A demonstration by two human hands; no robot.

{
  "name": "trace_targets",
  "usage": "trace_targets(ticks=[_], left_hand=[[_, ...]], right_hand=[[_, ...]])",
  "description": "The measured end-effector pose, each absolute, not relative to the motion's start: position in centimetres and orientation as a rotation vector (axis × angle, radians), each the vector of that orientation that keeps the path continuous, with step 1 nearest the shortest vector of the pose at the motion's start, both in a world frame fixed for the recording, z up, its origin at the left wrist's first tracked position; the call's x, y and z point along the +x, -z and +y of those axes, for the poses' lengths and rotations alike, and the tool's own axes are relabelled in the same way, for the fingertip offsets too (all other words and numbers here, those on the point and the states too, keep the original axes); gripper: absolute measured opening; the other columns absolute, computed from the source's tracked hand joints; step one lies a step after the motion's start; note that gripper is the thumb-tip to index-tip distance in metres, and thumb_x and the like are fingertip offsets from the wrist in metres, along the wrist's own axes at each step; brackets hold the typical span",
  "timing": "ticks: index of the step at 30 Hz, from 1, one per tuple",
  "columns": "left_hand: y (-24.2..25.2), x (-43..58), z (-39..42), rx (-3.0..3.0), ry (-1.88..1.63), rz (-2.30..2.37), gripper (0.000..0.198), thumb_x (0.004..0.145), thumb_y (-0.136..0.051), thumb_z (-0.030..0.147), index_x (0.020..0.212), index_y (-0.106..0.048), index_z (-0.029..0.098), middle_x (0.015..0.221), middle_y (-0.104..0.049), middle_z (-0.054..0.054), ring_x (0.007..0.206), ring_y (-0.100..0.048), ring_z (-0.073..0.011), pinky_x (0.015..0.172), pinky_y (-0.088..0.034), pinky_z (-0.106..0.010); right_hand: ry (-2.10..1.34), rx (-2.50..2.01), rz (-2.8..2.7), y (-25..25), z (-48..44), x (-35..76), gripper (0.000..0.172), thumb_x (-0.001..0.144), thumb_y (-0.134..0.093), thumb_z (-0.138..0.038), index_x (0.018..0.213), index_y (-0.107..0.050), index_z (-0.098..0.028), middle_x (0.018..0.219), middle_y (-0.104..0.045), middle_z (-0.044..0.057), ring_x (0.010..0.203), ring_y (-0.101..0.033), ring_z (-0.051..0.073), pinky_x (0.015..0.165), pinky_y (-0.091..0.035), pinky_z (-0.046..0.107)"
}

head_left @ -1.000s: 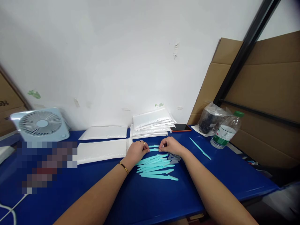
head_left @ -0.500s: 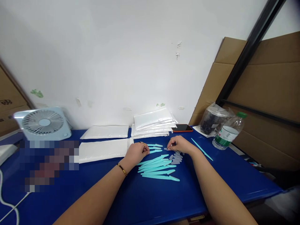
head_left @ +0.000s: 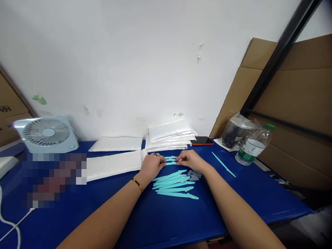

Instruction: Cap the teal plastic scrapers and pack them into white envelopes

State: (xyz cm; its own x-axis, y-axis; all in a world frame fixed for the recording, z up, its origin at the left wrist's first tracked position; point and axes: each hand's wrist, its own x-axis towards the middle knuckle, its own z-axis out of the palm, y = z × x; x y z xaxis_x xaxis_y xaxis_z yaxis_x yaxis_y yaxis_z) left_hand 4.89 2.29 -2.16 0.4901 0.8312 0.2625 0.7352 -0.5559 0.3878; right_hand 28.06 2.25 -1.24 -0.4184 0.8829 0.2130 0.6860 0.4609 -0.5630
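Observation:
My left hand (head_left: pixel 152 165) is closed, fingertips pinching the handle end of a turquoise eyebrow razor (head_left: pixel 171 163). One or two more razors lie just behind it, partly covered by my fingers. My right hand (head_left: pixel 192 161) pinches at the blade end of the same razor, with a small clear blade cap mostly hidden in the fingertips. Nearer to me, several turquoise razors (head_left: pixel 175 189) lie in a loose row, blade ends to the right. Beside them, below my right hand, is a small heap of clear caps (head_left: pixel 195 176).
A lone razor (head_left: pixel 223 164) lies to the right. White padded mailers (head_left: pixel 169 133) are stacked by the wall, with a long white mailer (head_left: pixel 116 165) left of my hand. Around the blue table (head_left: pixel 166 224) edges stand a phone (head_left: pixel 202 140), water bottle (head_left: pixel 250 154), bagged dark item (head_left: pixel 232 135) and fan (head_left: pixel 48 133).
My right hand has moved left from beside the caps, bringing a clear cap to the razor's blade end. My left hand keeps its grip near the same spot.

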Motion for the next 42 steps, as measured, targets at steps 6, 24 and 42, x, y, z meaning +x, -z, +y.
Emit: trace_targets(ticks=[6, 24, 42], left_hand=[[1.3, 4.8, 0.4, 2.429, -0.538, 1.094, 0.026, 0.073, -0.059, 0.046, 0.082, -0.066, 0.022, 0.081, -0.064, 0.000, 0.074, -0.058, -0.0146, 0.062, -0.040, -0.023], [2.7, 4.3, 2.1, 1.946, -0.814, 1.164, 0.026, 0.076, -0.053, 0.039, 0.089, -0.061, 0.017, 0.078, -0.062, -0.001, 0.070, -0.056, -0.0137, 0.063, -0.043, -0.024], [2.2, 4.3, 2.1, 1.904, -0.833, 1.140, 0.027, 0.076, -0.053, 0.040, 0.085, -0.062, 0.016, 0.076, -0.063, -0.001, 0.068, -0.054, -0.0135, 0.063, -0.041, -0.025]], right_hand=[[-0.582, -1.603, -2.129, -0.8, 1.6, 33.0, 0.019, 0.070, -0.064, -0.034, 0.076, -0.072, -0.018, 0.070, -0.068, 0.003, 0.063, -0.059, 0.015, 0.056, -0.042, 0.023], [-1.100, -1.278, -1.515, 0.7, 2.5, 31.3, 0.025, 0.067, -0.070, -0.035, 0.079, -0.059, -0.016, 0.066, -0.065, 0.002, 0.063, -0.065, 0.015, 0.058, -0.052, 0.024], [-1.229, -1.152, -1.434, 0.7, 1.8, 27.7, 0.028, 0.063, -0.074, -0.036, 0.078, -0.065, -0.014, 0.065, -0.067, 0.003, 0.064, -0.066, 0.016, 0.055, -0.050, 0.022]])
